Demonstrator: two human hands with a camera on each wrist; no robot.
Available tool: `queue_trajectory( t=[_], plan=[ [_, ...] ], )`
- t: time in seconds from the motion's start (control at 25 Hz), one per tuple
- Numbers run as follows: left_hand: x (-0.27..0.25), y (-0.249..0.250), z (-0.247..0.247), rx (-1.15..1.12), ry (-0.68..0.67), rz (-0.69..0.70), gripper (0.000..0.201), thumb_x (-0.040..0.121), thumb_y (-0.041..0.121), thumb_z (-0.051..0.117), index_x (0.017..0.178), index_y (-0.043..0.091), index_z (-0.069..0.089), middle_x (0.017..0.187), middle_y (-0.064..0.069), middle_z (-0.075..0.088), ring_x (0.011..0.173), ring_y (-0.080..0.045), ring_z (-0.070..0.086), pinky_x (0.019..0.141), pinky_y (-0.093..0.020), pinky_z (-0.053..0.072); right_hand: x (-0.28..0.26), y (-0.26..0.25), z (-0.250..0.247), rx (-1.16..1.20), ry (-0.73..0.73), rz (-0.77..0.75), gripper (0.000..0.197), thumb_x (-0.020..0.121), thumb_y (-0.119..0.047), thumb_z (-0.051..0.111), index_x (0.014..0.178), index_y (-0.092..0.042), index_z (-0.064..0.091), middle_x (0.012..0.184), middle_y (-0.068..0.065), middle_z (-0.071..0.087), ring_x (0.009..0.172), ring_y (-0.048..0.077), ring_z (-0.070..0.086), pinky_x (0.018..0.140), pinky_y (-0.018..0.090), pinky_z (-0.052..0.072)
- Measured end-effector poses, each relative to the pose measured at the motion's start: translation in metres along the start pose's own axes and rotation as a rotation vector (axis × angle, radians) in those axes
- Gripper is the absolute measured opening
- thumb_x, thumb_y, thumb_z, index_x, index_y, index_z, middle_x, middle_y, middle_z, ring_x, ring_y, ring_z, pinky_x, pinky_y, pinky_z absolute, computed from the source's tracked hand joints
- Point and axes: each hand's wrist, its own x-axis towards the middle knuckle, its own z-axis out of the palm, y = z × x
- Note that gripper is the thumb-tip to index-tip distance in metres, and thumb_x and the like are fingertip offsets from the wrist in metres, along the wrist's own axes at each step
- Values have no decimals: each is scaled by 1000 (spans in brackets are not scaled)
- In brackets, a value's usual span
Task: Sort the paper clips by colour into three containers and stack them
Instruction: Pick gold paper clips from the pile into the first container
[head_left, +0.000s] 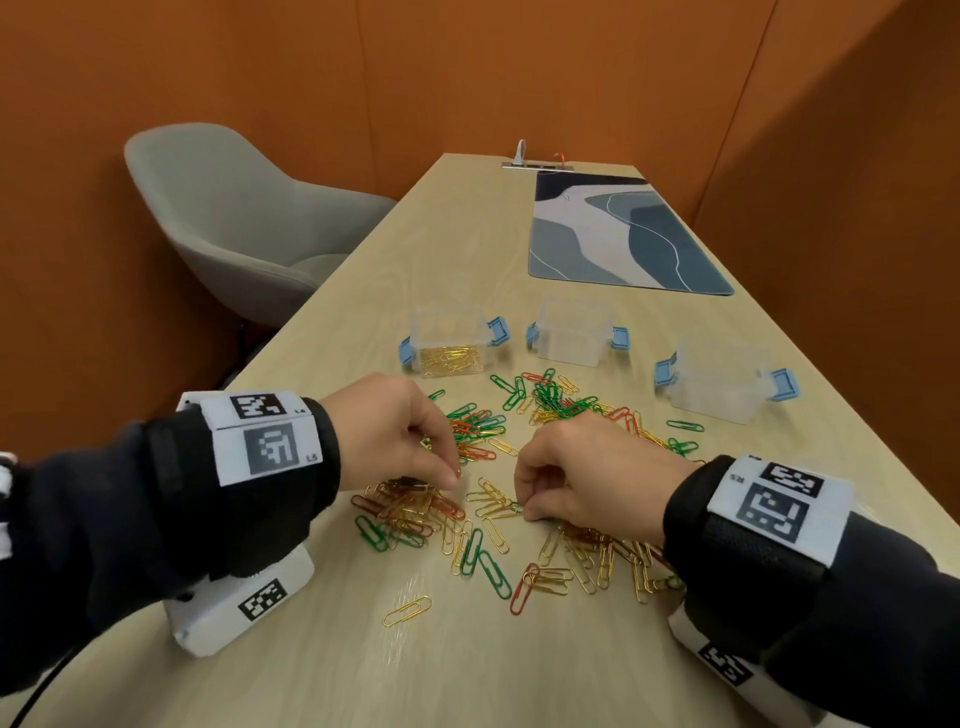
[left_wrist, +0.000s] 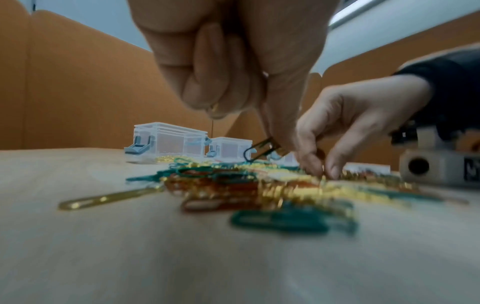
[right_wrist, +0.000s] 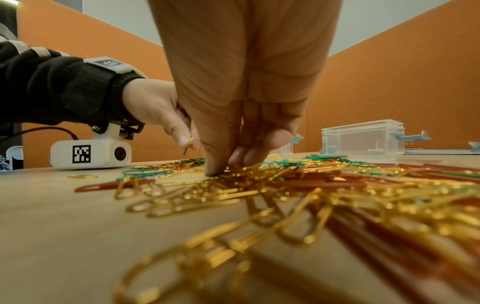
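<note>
Gold, green and red paper clips (head_left: 524, 441) lie scattered over the wooden table (head_left: 322, 670). Three clear containers with blue latches stand behind them: the left one (head_left: 449, 340) holds gold clips, the middle one (head_left: 574, 330) and the right one (head_left: 722, 379) look empty. My left hand (head_left: 449, 475) hovers just above the near-left heap and pinches a few clips (left_wrist: 262, 148), at least one of them gold (right_wrist: 191, 144). My right hand (head_left: 524, 506) has its fingertips (right_wrist: 218, 168) down on the pile, pinching gold clips (head_left: 493, 504) that lie on the table.
A blue and grey patterned mat (head_left: 623, 234) lies at the far right of the table. A grey chair (head_left: 234, 223) stands to the left. Orange partition walls close the booth in. A single gold clip (head_left: 408, 610) lies near the front edge.
</note>
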Motion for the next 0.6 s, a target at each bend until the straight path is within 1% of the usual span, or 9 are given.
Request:
queue_trajectory(
  t=[0.08,0.12,0.16,0.24,0.32,0.36,0.44,0.52,0.6],
  plan=[
    [0,3,-8,-138,54,-45,5,73,31,75,78,30,74,51,18,60,48,6,47,53,-12,34,-1,0,0,-27,-1,-16,9,86,-22,63,92,-18,68,92,-3,64,83,9,56,70,18,45],
    [0,3,-11,-189,55,-79,3,73,30,74,76,30,73,47,22,58,46,7,48,52,-11,33,-2,-1,0,-38,10,-26,10,87,-23,61,93,-19,67,93,-4,63,84,10,56,71,19,45],
    [1,2,-14,-233,39,-128,2,74,29,74,75,30,73,44,21,57,43,4,48,50,-12,33,-2,-1,0,-36,27,-34,11,87,-26,61,95,-20,66,94,-5,61,85,10,55,73,20,46],
    [1,0,-18,-306,-36,-242,2,75,28,73,75,27,74,40,10,51,37,-6,37,41,-17,31,-3,-3,-1,-29,39,-45,20,84,-34,64,101,-24,65,94,-9,57,88,9,53,78,23,47],
    [2,-2,-19,-417,-128,-337,8,81,24,68,75,20,72,41,6,37,36,-8,27,36,-15,25,-3,-4,-1,-43,3,-50,23,82,-37,67,102,-26,66,93,-12,55,89,8,53,81,27,48],
    [2,-2,-18,-512,-172,-374,14,84,21,64,72,15,68,42,6,32,35,-7,24,34,-14,22,-3,-4,-1,-48,-4,-54,20,82,-36,67,99,-26,66,93,-12,54,90,8,53,82,28,49],
    [4,-5,-14,-721,-237,-442,26,89,17,55,64,13,56,47,5,28,35,-5,20,31,-12,16,-3,-4,0,-57,12,-61,15,83,-33,65,96,-24,66,92,-12,53,89,9,53,81,28,49],
    [4,-7,-10,-861,-279,-464,25,89,16,49,64,12,52,54,4,30,36,-6,23,32,-12,18,-2,-5,-1,-58,25,-61,25,83,-37,65,104,-24,64,95,-10,52,90,8,50,80,23,46],
    [1,-6,-10,-972,-328,-445,14,78,17,45,65,13,46,57,2,34,38,-8,27,32,-14,24,0,-8,-1,-73,6,-76,41,81,-45,65,117,-26,60,104,-8,52,93,8,48,84,25,45]
  ],
)
